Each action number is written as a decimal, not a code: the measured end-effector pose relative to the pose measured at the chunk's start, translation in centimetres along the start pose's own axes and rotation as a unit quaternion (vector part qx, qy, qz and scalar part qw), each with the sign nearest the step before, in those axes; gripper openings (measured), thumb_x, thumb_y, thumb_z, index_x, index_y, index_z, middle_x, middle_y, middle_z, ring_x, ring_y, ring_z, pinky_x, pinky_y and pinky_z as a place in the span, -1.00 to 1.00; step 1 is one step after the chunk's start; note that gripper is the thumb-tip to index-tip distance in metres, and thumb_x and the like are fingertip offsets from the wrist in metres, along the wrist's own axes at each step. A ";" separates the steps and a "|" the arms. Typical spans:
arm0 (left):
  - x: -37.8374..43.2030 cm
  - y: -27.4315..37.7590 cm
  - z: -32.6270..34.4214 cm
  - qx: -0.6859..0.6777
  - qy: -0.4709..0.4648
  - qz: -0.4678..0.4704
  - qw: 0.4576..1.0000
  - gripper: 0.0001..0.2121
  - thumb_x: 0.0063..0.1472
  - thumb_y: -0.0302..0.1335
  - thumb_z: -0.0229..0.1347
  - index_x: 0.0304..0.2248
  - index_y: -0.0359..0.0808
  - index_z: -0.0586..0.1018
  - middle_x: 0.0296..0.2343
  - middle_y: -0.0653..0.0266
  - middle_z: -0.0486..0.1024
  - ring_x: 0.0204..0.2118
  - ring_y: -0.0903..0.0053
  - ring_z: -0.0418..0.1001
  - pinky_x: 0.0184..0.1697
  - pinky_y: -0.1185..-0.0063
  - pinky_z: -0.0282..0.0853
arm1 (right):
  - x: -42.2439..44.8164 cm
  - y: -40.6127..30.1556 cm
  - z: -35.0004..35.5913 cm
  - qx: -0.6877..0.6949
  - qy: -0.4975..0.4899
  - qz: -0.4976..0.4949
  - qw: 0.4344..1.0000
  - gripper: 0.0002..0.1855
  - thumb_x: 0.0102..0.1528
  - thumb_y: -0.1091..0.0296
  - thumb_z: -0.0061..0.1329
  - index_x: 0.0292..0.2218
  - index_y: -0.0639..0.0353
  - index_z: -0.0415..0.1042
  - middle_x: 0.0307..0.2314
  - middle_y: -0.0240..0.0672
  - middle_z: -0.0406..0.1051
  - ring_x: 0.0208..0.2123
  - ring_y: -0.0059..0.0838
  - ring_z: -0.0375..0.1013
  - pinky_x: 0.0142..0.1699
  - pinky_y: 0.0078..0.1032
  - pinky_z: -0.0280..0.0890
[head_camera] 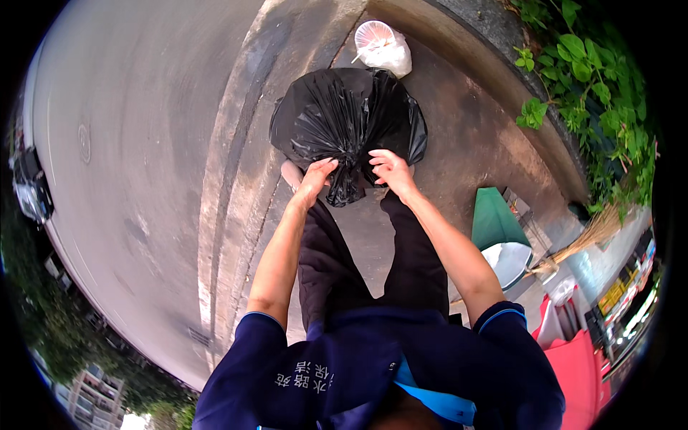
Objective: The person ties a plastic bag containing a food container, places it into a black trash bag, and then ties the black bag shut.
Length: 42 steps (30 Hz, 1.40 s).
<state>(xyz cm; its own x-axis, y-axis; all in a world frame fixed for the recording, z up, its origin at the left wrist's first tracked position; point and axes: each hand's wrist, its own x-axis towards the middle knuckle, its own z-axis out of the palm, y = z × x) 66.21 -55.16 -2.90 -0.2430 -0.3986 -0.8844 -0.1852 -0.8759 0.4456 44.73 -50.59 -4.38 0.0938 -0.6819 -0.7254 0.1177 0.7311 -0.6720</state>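
A full black plastic garbage bag (pixel 333 118) stands on the pavement in front of me, between my feet. Its neck is gathered and knotted, with a loose tail (pixel 345 191) hanging towards me. On the left side of the knot is my left hand (pixel 318 177), fingers spread, with the fingertips close to the plastic. My right hand (pixel 391 171) hovers to the right of the knot, its fingers curled and apart. Neither hand grips anything, though whether the left fingertips touch the bag I cannot tell.
Behind the black bag sits a white plastic bag (pixel 392 56) with a clear container. A curb with leafy plants (pixel 596 70) bends along the right. A green-and-white bin-like object (pixel 500 231), a straw broom (pixel 586 236) and red fabric (pixel 572 371) are at right. A road (pixel 134 161) lies left.
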 end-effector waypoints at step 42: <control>1.3 4.5 -0.1 0.457 -0.266 0.287 0.799 -0.72 -0.12 -0.76 -0.03 -0.35 -0.28 0.38 -0.36 0.31 0.22 -0.25 0.47 0.26 -0.16 0.62 0.19 | -5.5 3.8 6.6 0.210 0.154 -0.145 0.955 -0.71 -0.01 0.62 -0.21 -0.21 0.23 0.36 -0.29 -0.38 0.36 -0.27 -0.62 0.31 -0.18 -0.66 0.22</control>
<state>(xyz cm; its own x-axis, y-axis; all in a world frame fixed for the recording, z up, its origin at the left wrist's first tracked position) 65.15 -59.68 -2.05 -0.8628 -0.2790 -0.4215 -0.4563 0.0713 0.8869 51.19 -44.22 -1.96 -0.2906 -0.7685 -0.5701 0.4858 0.3948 -0.7798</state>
